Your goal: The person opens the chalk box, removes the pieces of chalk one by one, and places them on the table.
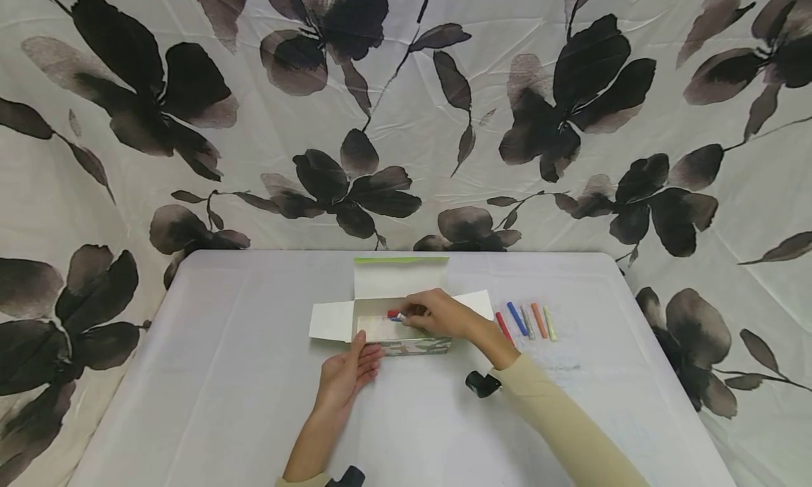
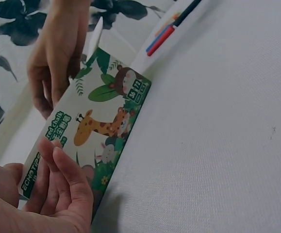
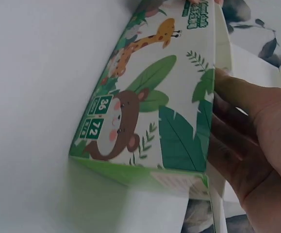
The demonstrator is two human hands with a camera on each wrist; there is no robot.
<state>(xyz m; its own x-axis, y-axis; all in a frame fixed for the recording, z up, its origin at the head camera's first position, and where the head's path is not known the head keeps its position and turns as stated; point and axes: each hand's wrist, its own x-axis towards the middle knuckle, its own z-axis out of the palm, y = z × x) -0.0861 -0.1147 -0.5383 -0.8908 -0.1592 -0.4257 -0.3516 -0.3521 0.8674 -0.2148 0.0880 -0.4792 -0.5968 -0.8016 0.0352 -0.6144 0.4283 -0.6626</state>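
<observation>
An open chalk box (image 1: 415, 347), printed with a giraffe and other animals, lies on the table, its flaps spread. My left hand (image 1: 345, 378) holds its near left wall, the thumb at the rim and the fingers against the printed front (image 2: 99, 126). My right hand (image 1: 438, 312) reaches in over the box and pinches a few chalk sticks (image 1: 395, 316), with red, blue and white ends showing at the fingertips. In the right wrist view, the box wall hides the fingertips of the right hand (image 3: 256, 141).
Right of the box, several chalk sticks lie in a row: red (image 1: 504, 328), blue (image 1: 517, 318), grey (image 1: 528, 322), orange (image 1: 540, 321) and light green (image 1: 550, 323). The white table (image 1: 222, 374) backs onto a floral cloth (image 1: 393, 106).
</observation>
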